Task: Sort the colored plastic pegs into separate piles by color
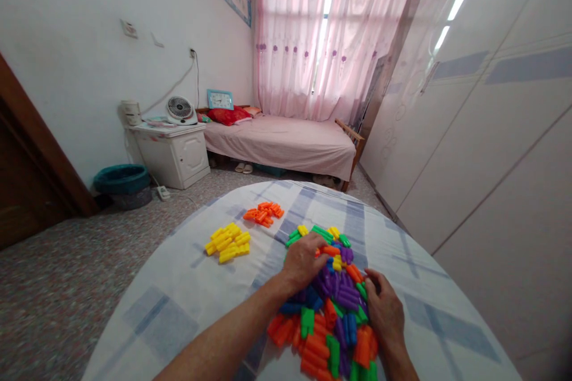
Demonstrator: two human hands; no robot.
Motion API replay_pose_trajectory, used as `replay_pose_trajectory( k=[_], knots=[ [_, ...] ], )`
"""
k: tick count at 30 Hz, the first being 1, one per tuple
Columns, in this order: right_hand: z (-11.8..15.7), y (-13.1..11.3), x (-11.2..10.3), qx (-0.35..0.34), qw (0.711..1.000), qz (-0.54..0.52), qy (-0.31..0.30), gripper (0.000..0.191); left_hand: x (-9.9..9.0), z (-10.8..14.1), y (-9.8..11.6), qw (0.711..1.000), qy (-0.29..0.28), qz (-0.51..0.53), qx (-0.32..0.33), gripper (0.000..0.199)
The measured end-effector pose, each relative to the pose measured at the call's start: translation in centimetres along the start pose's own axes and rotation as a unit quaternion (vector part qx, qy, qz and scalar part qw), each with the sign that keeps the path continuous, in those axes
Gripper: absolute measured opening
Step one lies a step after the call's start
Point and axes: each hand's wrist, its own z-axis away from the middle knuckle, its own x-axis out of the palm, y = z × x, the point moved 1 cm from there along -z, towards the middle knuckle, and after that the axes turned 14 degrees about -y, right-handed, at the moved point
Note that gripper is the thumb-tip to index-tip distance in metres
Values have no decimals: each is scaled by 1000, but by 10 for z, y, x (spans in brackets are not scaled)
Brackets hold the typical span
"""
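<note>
A mixed heap of plastic building blocks (346,294) in purple, orange, green, blue and yellow lies on the table in front of me. Over its far left part reaches my left hand (306,259), its thumb and fingers closed around an orange block (329,250). My right hand (385,303) rests at the heap's right edge, fingers bent and a little apart, with no block visible in it; green and orange blocks are beside its fingertips. Left of the heap sit a group of yellow blocks (229,242) and, farther back, a group of orange blocks (263,213).
A checked cloth (179,303) covers the rounded table. Beyond it stand a bed (286,140), a white bedside cabinet (176,155) with a fan (181,108), and a teal-rimmed bin (123,181). A tall wardrobe (469,131) lines the right side.
</note>
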Motion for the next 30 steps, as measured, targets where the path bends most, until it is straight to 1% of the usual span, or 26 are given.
replay_pose_trajectory(
  k=[2, 3, 5, 7, 8, 10, 12, 14, 16, 18, 20, 22, 24, 25, 27, 28, 30],
  knots=[
    [0, 0, 0, 5, 1000, 3, 4, 46, -23, -1, -31, 997, 46, -9, -57, 13],
    [0, 1, 0, 6, 1000, 3, 5, 46, -35, -2, -50, 993, 64, -29, -99, 13],
    [0, 2, 1, 5, 1000, 2, 4, 45, -60, -5, -87, 972, 94, -79, -201, 15],
    [1, 3, 2, 4, 1000, -1, 0, 46, -80, -6, -120, 956, 111, -96, -253, 19],
    [1, 3, 2, 5, 1000, -1, 0, 46, -87, -7, -133, 949, 115, -103, -275, 21],
    [1, 3, 3, 11, 1000, 2, 3, 47, -95, -8, -154, 938, 113, -112, -307, 23],
    [1, 3, 3, 13, 1000, 5, 8, 46, -95, -9, -168, 932, 93, -118, -330, 24],
    [1, 2, 3, 11, 1000, 7, 8, 45, -91, -9, -176, 932, 56, -117, -340, 23],
    [0, 2, 3, 9, 1000, 7, 7, 44, -86, -8, -180, 934, 14, -113, -338, 23],
    [-1, 2, 3, 7, 1000, 7, 9, 43, -85, -8, -178, 938, -10, -116, -326, 26],
    [-1, 2, 4, 3, 1000, 5, 17, 42, -86, -9, -170, 944, -8, -127, -304, 28],
    [-1, 2, 5, -1, 1000, 2, 25, 42, -86, -12, -154, 954, 3, -139, -266, 29],
    [-1, 1, 5, -2, 1000, -1, 30, 41, -80, -17, -129, 966, 4, -144, -213, 28],
    [0, 1, 5, -3, 999, -3, 32, 40, -74, -20, -114, 974, -3, -141, -178, 27],
    [0, 0, 5, -8, 999, -8, 34, 40, -56, -26, -80, 986, -25, -128, -103, 24],
    [0, 0, 4, -12, 999, -11, 36, 40, -44, -29, -62, 993, -41, -107, -32, 22],
    [1, 1, 4, -21, 999, -16, 37, 40, -18, -34, -27, 988, -84, -86, 96, 19]
  ],
)
